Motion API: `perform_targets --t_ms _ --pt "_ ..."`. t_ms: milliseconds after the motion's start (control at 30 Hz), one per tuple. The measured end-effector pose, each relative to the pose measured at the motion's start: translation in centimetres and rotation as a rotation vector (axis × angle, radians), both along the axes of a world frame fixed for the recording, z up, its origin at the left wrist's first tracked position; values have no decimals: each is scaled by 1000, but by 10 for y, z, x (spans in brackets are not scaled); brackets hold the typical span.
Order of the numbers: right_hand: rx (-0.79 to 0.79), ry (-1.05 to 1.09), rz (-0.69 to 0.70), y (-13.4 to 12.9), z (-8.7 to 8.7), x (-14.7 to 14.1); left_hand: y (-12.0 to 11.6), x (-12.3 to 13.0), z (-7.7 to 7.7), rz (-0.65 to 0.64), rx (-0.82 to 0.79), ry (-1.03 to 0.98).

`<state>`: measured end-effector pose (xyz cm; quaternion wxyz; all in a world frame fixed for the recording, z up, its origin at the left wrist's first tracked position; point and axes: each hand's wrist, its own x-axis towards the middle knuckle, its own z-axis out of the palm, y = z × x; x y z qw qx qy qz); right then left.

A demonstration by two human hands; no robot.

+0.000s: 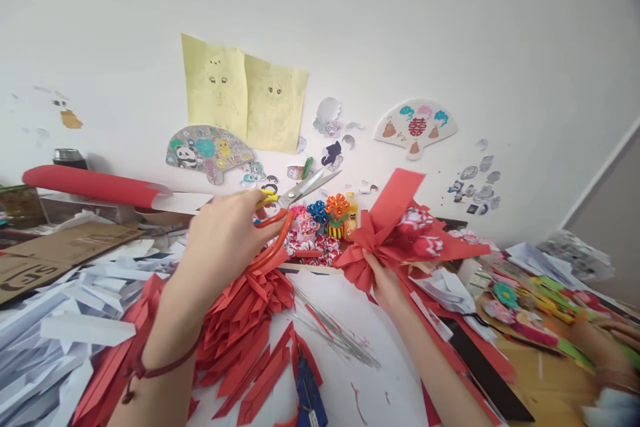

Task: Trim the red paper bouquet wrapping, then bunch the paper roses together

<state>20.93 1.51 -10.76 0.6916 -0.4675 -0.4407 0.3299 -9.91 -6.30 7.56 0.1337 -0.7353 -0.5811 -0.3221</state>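
In the head view, my left hand (225, 230) is closed around the handles of a pair of scissors (306, 188) with red and yellow grips. Their blades point up to the right, slightly apart. My right hand (384, 280) grips a red paper bouquet (373, 237) at its gathered base; red-and-white wrapped pieces show inside its pleated wrapping. The scissors and the bouquet do not touch. Below my left hand lies a heap of folded red paper strips (245, 310). Thin wires (345, 333) are spread on a white sheet between my forearms.
Blue-handled pliers (307, 390) lie in front. White folded paper (65, 320) piles up at left, below a red roll (95, 185). Small craft flowers (336, 207) stand near the wall. At right, another person's blurred hand (593, 340) is among colourful craft pieces (530, 307).
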Motion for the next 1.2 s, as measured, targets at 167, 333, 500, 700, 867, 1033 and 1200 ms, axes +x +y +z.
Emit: perform_targets --t_ms 167,333,500,700,867,1033,1200 --pt "29 586 266 -7 80 -32 31 20 -15 -195 44 -169" --pt "145 703 430 -34 132 -50 45 53 -34 -320 150 -394" --pt "258 758 490 -54 146 -47 48 74 -47 -504 242 -391" --pt "195 703 425 -63 148 -40 51 80 -54 -555 363 -273" --pt "205 504 349 -65 139 -31 54 73 -56 -549 455 -130" --pt "182 270 187 -74 119 -12 58 64 -52 -496 510 -75" --pt "194 146 149 -87 98 5 58 54 -45 -501 504 22"
